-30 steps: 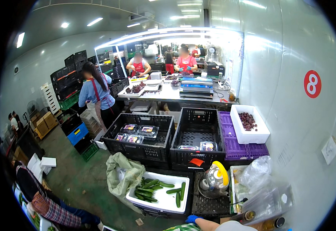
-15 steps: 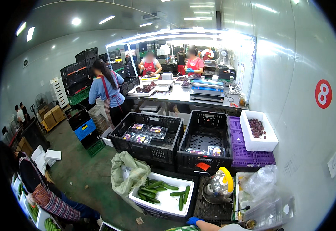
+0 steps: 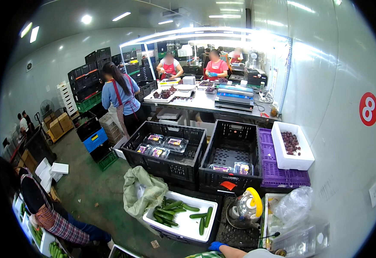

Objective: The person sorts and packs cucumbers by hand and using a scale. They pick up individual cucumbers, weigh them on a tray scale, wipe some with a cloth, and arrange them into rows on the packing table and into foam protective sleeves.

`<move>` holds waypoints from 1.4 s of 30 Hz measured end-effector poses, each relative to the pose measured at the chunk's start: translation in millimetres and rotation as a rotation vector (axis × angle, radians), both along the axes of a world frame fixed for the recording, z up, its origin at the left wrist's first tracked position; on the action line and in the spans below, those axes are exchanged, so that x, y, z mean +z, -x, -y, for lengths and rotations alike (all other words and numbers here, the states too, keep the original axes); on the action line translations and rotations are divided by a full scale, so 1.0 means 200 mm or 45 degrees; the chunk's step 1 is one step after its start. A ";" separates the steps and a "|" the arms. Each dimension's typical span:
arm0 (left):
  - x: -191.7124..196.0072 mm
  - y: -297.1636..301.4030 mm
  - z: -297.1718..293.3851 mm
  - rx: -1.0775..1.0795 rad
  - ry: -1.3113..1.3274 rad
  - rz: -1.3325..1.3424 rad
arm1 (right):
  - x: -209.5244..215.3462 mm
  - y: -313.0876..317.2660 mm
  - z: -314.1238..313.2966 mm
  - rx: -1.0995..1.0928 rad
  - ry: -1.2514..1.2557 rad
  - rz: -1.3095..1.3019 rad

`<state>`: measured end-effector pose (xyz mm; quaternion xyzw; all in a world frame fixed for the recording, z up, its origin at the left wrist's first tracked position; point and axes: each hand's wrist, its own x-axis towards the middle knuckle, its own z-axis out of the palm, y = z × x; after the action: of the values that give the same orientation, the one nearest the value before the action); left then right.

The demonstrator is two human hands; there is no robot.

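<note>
Only the top of a blue-gloved hand [image 3: 216, 246], with a bare forearm behind it, shows at the bottom edge; it looks like my right hand. Whether it holds anything is hidden. My left hand is out of the picture. Just beyond the glove a white tray [image 3: 190, 230] holds several green cucumbers [image 3: 174, 209]. A metal kettle with a yellow handle [image 3: 247, 207] stands on a black crate to its right, beside a clear plastic bag [image 3: 294, 205].
Two black crates [image 3: 164, 165] [image 3: 231, 178] hold clear fruit punnets. A purple crate [image 3: 282, 176] carries a white tub of dark fruit [image 3: 292, 148]. A green sack [image 3: 143, 195] lies on the floor. People work at a steel table [image 3: 205, 103]; one crouches at lower left [image 3: 46, 210].
The view has swung slightly to the left, so the wall and table sit further right. The gloved hand stays at the bottom edge.
</note>
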<state>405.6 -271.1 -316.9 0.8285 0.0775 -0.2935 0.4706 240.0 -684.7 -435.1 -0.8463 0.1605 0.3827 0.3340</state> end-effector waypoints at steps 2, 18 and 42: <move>0.00 0.03 -0.12 0.060 -0.039 -0.004 | 0.18 -0.07 -0.12 0.025 -0.056 -0.017; -0.02 0.04 -0.07 0.096 -0.007 -0.009 | 0.33 -0.16 -0.09 -0.003 -0.054 0.027; -0.25 0.78 -0.58 0.787 0.044 -0.033 | 0.08 -0.18 -0.10 0.082 0.008 0.051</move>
<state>250.0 -155.0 -367.0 0.7537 0.3266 -0.1483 0.5507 275.6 -664.0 -419.1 -0.8596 0.1278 0.3755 0.3222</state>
